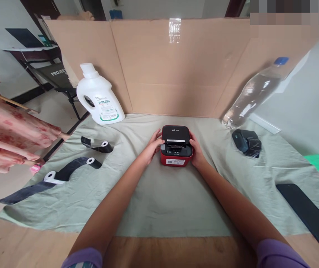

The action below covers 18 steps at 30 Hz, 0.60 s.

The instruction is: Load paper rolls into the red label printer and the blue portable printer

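Note:
A small red and black label printer (176, 146) sits on the green cloth in front of me, with a dark slot across its top and a white sticker on its front. My left hand (153, 148) is against its left side, thumb near the slot. On the opposite side, my right hand (197, 152) presses the right wall with its thumb by the lid seam. Both hands grip the printer between them. To the left lie rolls of black ribbon or paper (107, 147), partly unrolled, and another such roll (93, 163) with a long strip.
A white detergent bottle (100, 98) stands back left, before a cardboard panel (176, 74). Back right leans a clear bottle (255, 95) with a blue cap. A black plastic-wrapped object (246, 143) and a dark phone-shaped slab (307, 216) lie right. Someone in pink (11, 130) is at left.

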Each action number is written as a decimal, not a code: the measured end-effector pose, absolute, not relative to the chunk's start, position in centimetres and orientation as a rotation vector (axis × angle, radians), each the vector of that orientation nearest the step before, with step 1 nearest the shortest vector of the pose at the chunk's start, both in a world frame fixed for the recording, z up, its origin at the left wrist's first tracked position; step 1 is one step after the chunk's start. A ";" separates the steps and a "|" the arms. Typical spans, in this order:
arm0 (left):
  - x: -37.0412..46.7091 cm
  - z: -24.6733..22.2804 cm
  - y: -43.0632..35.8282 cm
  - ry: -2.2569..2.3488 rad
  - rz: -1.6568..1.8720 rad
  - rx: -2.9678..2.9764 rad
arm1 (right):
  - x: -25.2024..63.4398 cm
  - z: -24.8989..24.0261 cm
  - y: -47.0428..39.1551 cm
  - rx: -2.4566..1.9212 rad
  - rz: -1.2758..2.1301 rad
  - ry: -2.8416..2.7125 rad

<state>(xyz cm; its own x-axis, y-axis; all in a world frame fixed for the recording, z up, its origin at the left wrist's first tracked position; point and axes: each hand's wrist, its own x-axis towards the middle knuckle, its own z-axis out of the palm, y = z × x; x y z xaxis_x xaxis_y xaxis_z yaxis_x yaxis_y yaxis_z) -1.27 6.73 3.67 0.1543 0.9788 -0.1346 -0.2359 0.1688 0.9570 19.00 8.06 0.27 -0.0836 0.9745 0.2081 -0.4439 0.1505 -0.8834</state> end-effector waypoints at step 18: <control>-1.0 4.2 7.0 0.945 1.122 0.964 | 20.0 1.1 9.0 -0.811 1.378 -1.075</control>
